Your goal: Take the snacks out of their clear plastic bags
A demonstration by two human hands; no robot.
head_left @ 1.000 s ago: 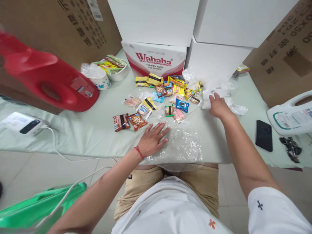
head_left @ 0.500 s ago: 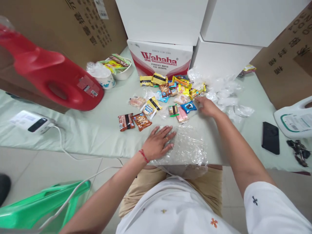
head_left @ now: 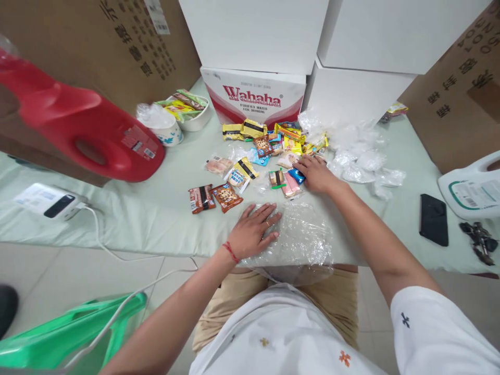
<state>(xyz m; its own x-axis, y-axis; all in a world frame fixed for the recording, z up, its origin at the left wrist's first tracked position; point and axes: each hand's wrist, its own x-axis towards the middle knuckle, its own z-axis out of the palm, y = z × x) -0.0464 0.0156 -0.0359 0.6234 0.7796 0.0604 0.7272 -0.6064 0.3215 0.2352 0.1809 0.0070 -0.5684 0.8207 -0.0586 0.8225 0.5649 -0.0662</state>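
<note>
My left hand [head_left: 255,230], with a red cord at the wrist, lies flat with its fingers spread on a clear plastic bag [head_left: 302,234] at the table's front edge. Among the wrapped snacks, my right hand [head_left: 317,174] reaches over a blue snack packet [head_left: 297,176], partly covering it, its fingers stretched out. Close to its fingertips is a pale round-biscuit packet [head_left: 289,159]. A pink wafer packet [head_left: 292,186] and a green-edged packet [head_left: 277,178] lie just left of that hand. Two brown cookie packets, one with chocolate chips [head_left: 227,197], sit farther left.
Behind the snacks stands a Wahaha carton [head_left: 255,99], with white boxes above and beside it. Crumpled clear bags [head_left: 361,156] lie to the right, near a black phone [head_left: 434,220] and keys [head_left: 479,242]. A red jug [head_left: 89,125] and white bowl [head_left: 197,120] are at left.
My right hand has moved left from the yellow packets to over the blue packet. My left hand stays flat on the clear bag. The view has shifted slightly.
</note>
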